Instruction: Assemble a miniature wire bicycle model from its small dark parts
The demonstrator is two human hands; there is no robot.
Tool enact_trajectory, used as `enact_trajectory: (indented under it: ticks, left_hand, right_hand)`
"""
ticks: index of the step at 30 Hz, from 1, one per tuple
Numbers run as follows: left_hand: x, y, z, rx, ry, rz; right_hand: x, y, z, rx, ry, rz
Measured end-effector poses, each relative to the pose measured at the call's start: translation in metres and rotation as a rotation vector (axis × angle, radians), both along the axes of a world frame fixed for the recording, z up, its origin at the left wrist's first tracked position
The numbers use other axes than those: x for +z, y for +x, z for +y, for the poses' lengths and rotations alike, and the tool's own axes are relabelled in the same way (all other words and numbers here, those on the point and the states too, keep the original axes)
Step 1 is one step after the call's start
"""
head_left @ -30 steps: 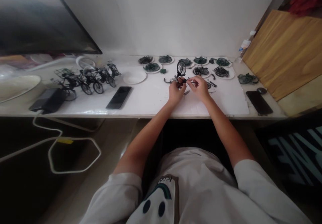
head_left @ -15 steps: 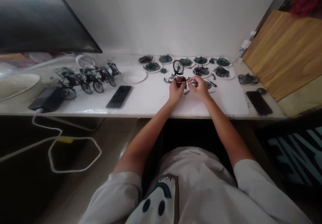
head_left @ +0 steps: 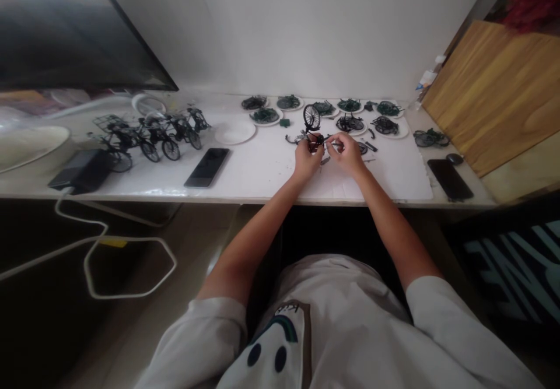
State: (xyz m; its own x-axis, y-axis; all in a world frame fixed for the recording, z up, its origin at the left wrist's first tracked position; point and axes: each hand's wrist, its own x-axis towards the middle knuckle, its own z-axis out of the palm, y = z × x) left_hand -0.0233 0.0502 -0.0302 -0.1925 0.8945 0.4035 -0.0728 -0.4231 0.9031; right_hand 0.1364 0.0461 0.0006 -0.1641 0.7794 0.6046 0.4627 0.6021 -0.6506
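Note:
Fingers of my left hand [head_left: 307, 158] are closed round a dark, partly built model bicycle [head_left: 312, 118], whose spoked wheel points up toward the wall. Just to the right, my right hand [head_left: 346, 153] pinches at the model's side; whatever small piece lies between its fingertips is too small to make out. Loose dark parts [head_left: 371, 146] and another wheel [head_left: 362, 148] lie beside my right hand on the white sheet [head_left: 262, 173]. A small green block [head_left: 284, 122] rests behind my left hand.
White plates of dark bicycle parts [head_left: 265, 116] line the back. Several finished model bicycles [head_left: 151, 138] stand at left, near a phone [head_left: 207, 167], a black box [head_left: 83, 170] and an empty plate [head_left: 235, 133]. Another phone [head_left: 450, 179] lies right, beside a wooden board [head_left: 499, 91].
The model in my left hand has shifted very slightly to the right, its wheel a little turned. My right hand has barely moved.

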Motion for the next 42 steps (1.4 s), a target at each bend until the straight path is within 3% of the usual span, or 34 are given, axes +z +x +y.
enact_trajectory:
  ticks: [12,26,42]
  left_hand:
    - [0.0,-0.002,-0.001,0.009,0.036,0.103]
    - [-0.006,-0.007,0.004,0.189,0.13,0.414]
    - [0.003,-0.008,-0.003,0.168,0.093,0.412]
  right_hand:
    - [-0.005,0.003,0.005,-0.017,-0.072,0.01]
    - [-0.009,0.006,0.01,0.007,-0.106,0.061]
    - [-0.01,0.007,0.01,0.0,-0.133,0.035]
